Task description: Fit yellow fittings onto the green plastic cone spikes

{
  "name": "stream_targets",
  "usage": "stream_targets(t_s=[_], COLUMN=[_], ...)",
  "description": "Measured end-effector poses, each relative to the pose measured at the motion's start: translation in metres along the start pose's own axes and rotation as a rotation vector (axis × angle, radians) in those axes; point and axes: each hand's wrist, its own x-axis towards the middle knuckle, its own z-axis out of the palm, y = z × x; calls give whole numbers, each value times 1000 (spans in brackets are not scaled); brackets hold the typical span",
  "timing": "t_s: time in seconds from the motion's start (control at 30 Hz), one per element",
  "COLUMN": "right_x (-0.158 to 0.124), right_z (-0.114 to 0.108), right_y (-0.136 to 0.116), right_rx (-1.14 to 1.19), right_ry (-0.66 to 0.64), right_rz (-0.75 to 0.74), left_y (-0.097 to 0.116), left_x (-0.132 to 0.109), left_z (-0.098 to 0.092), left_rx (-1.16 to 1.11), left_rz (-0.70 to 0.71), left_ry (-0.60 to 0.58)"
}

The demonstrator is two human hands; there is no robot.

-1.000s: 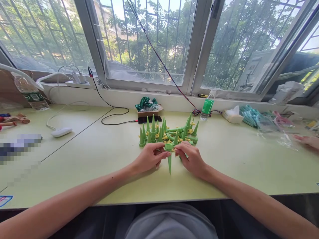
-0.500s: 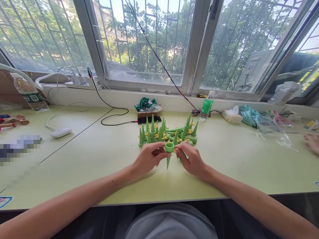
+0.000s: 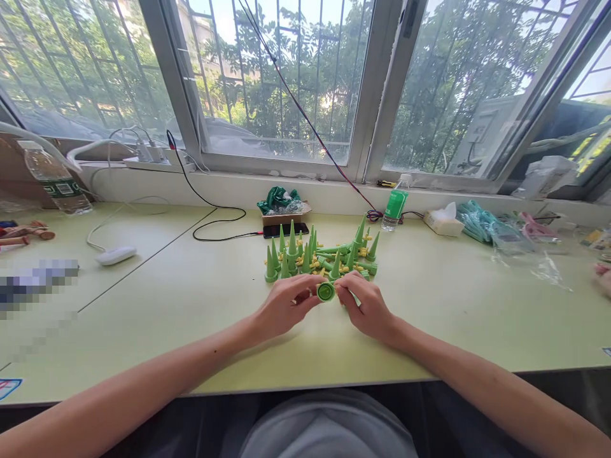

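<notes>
A green plastic plant watering spike is between my two hands, its round hollow threaded end facing me and its point hidden behind. My left hand grips the collar from the left, thumb below and fingers above. At the collar's right side, my right hand is closed in a pinch; the small part between its fingertips is hidden. Just beyond my hands is a cluster of similar green spikes, several upright and others lying down, with small yellow valves among them.
Behind the cluster are a dark phone on a cable and a small box of green wrapping. A water bottle, tissue pack and plastic bags line the back right. A white mouse-like device lies left.
The held spike has tipped so its open end turns from upward to toward me, and its point is now out of sight. Another person's hand at the right edge has drawn back.
</notes>
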Motion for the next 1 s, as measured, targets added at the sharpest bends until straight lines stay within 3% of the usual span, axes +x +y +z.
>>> stream_targets(t_s=[0.23,0.53,0.87,1.0], right_x=[2,4,3,1], right_z=[-3,-3,-3,-2], right_y=[-1,-2,2,4], right_rx=[-45,-6,1,6], right_ry=[122,51,11,-1], right_rz=[78,1,5,10], left_y=[5,0,-3,0], left_x=[4,7,5,4], left_z=[1,-1,-6,-6], left_rx=[-187,-539,-561,-493], left_rz=[-180,-443,-399,-328], left_ry=[-29,-373,-465,-429])
